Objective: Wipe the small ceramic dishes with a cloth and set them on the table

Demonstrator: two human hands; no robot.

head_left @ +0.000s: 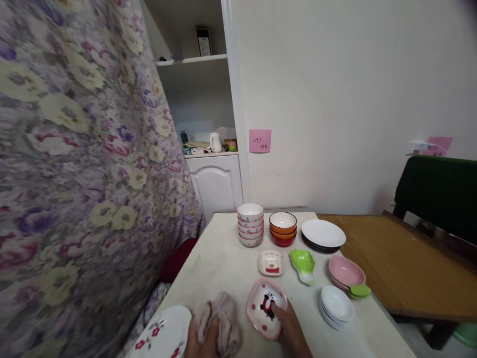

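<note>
My right hand (pixel 290 330) grips the near rim of a small pink-rimmed dish (pixel 265 308) with red dots and a red figure inside, tilted up off the pale table (pixel 219 258). My left hand (pixel 203 340) is closed on a crumpled beige cloth (pixel 223 320) lying just left of the dish. A white plate with red flowers (pixel 166 335) lies at the near left, partly under the cloth hand.
Farther back stand a stack of white patterned bowls (pixel 250 224), orange and red bowls (pixel 282 228), white and dark plates (pixel 322 234), a small square dish (pixel 272 262), a green leaf dish (pixel 303 265), pink bowls (pixel 346 272) and small white saucers (pixel 336 305). A floral curtain (pixel 74 174) hangs left; a wooden table (pixel 398 258) lies right.
</note>
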